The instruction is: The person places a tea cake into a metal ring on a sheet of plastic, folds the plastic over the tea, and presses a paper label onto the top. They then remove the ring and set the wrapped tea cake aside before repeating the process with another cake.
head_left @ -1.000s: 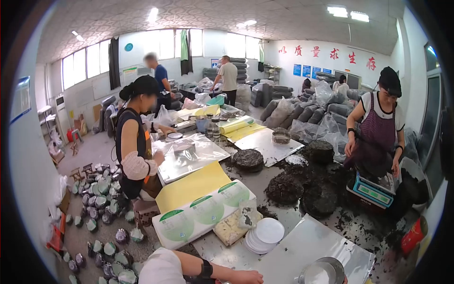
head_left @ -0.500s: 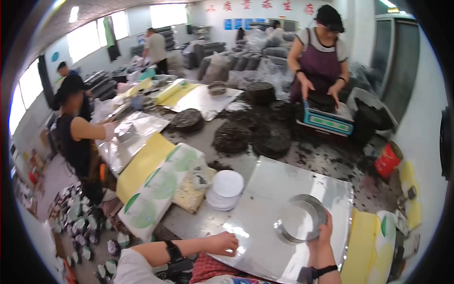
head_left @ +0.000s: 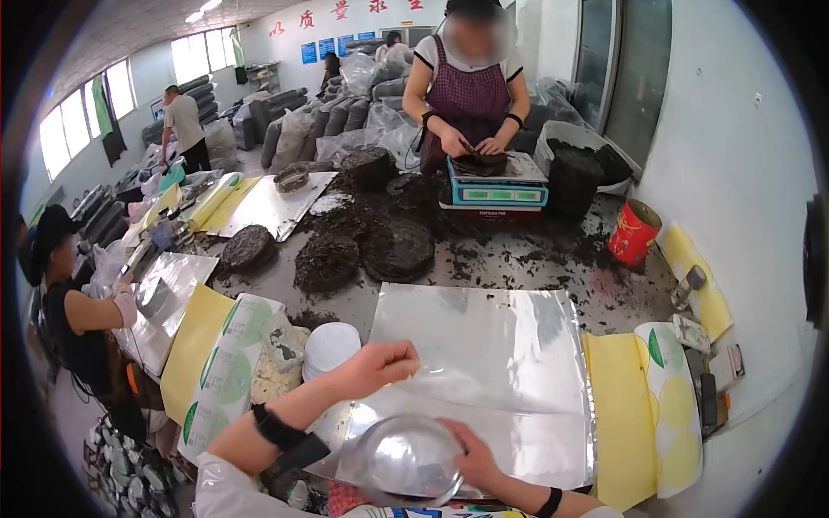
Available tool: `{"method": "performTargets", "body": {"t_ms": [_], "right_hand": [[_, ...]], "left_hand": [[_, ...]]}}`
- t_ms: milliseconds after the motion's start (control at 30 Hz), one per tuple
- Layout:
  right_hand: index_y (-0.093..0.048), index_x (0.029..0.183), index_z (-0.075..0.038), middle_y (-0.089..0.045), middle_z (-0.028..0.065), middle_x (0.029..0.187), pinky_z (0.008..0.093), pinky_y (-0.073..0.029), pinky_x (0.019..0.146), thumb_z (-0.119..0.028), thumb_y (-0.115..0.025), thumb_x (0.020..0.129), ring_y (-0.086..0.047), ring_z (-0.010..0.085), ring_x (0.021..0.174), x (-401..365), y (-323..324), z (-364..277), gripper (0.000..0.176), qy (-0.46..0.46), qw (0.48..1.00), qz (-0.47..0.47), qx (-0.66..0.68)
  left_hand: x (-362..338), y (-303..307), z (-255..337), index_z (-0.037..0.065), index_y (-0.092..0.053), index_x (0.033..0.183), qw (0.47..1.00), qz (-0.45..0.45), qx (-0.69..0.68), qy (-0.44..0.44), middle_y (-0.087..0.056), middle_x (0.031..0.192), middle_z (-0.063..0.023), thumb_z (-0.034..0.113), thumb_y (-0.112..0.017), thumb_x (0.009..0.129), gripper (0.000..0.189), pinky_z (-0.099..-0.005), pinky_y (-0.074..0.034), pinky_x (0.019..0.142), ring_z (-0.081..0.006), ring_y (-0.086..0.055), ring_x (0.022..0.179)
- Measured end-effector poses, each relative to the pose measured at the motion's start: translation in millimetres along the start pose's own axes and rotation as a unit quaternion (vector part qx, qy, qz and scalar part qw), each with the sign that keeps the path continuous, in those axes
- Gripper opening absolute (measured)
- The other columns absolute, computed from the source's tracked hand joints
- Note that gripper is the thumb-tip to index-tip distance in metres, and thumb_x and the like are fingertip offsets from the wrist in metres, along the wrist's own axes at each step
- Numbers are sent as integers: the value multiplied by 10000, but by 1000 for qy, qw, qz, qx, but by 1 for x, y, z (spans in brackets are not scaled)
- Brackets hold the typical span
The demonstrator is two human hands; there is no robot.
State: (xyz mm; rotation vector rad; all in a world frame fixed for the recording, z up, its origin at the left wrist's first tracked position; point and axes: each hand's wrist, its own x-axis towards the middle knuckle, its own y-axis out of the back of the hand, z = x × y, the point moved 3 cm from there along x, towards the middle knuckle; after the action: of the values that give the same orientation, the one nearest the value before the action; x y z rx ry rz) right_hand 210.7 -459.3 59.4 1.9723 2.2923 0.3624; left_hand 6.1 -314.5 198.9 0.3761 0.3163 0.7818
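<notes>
My right hand (head_left: 473, 457) grips a round metal ring (head_left: 453, 489) by its right side, low over the near edge of a shiny silver sheet (head_left: 484, 337). The ring is blurred and looks tilted. Ahead and to the left of it, my left hand (head_left: 378, 367) hovers above the sheet's left side with its fingers curled together. Whatever those fingers hold, if anything, is too faint to make out. Just behind the left hand is a stack of white round discs (head_left: 332, 344), partly covered by the forearm.
Dark round cakes (head_left: 397, 248) and loose dark bits lie beyond the sheet. Across the table a person in a purple apron (head_left: 471, 104) handles dark material on a scale (head_left: 496, 192). A red tin (head_left: 635, 231) and yellow sheets (head_left: 620, 414) are at right. Another person works at left.
The view has swung right. My right hand has brought the ring from the sheet's right part to its near edge. My left hand has moved forward over the sheet, near the white discs.
</notes>
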Motion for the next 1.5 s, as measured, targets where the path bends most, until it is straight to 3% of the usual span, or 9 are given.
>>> {"method": "performTargets", "body": {"t_ms": [100,200,300,367,667,733,800,900,1500], "right_hand": [[-429,1369,-48,-501,193,1288,324,-374,1026,65,-390,763,-471,240,1220,6,24,62,617,-236,925,143,262],[-384,1373,7,-449,230,1321,436,-349,1041,-131,-466,816,-426,322,1250,-2,46,85,580,-117,972,116,-168],[-340,1377,63,-398,268,1354,549,-325,1056,-328,-542,869,-381,404,1280,-7,54,96,672,44,817,75,-570],[-389,1355,104,-245,375,1445,601,-263,1081,-381,-627,802,-287,519,1320,-62,37,100,773,86,876,-122,-458],[-504,1303,-24,-548,143,1293,463,-436,993,-265,-534,910,-538,296,1171,-54,57,-37,462,121,801,-113,-576],[-580,1189,8,-593,169,1211,463,-484,909,-269,-519,929,-598,306,1075,-40,77,-35,385,-51,806,-371,-458],[-578,1233,-52,-621,159,1201,415,-436,998,-355,-660,850,-593,259,1122,7,106,-107,496,-292,907,-213,-216],[-619,1166,-84,-685,97,1013,317,-523,839,-228,-633,889,-669,197,951,109,158,-110,312,-24,934,-143,-326],[-365,1314,71,-508,271,1299,394,-449,984,-391,-809,700,-552,373,1173,509,45,84,887,-180,931,145,-282]], "left_hand": [[-38,-5,14,34,-604,921,996,-1,62,-62,-628,808,-57,148,-622,912,115,-300,-450,648,-146,-589,737],[-72,-32,-31,48,-621,962,987,-12,140,-84,-645,864,-137,222,-631,894,187,-379,-484,677,-315,-617,784],[-80,-71,-67,73,-630,957,981,-44,187,-34,-632,857,-118,254,-588,905,193,-407,-502,712,-324,-618,827],[-77,-101,-110,74,-622,941,974,-56,221,-14,-622,840,-111,269,-570,913,203,-410,-505,717,-313,-617,831],[-70,-107,-142,82,-567,1044,926,-133,304,-181,-604,775,-100,307,-547,925,255,-407,-504,705,-305,-619,790],[-66,-78,-106,130,-544,1239,971,-215,107,-22,-648,835,-99,345,-542,936,371,-390,-502,729,-301,-630,797],[-54,-25,-89,239,-539,1314,998,-40,56,-11,-672,881,-99,323,-601,911,417,-403,-496,767,-324,-638,806],[-21,40,-128,128,-651,1138,922,250,283,-85,-652,967,-93,265,-686,823,346,-400,-481,862,-297,-602,935],[-30,61,-193,49,-678,816,924,353,148,-11,-692,1061,-82,79,-708,757,73,-347,-534,737,-259,-661,904]]}}
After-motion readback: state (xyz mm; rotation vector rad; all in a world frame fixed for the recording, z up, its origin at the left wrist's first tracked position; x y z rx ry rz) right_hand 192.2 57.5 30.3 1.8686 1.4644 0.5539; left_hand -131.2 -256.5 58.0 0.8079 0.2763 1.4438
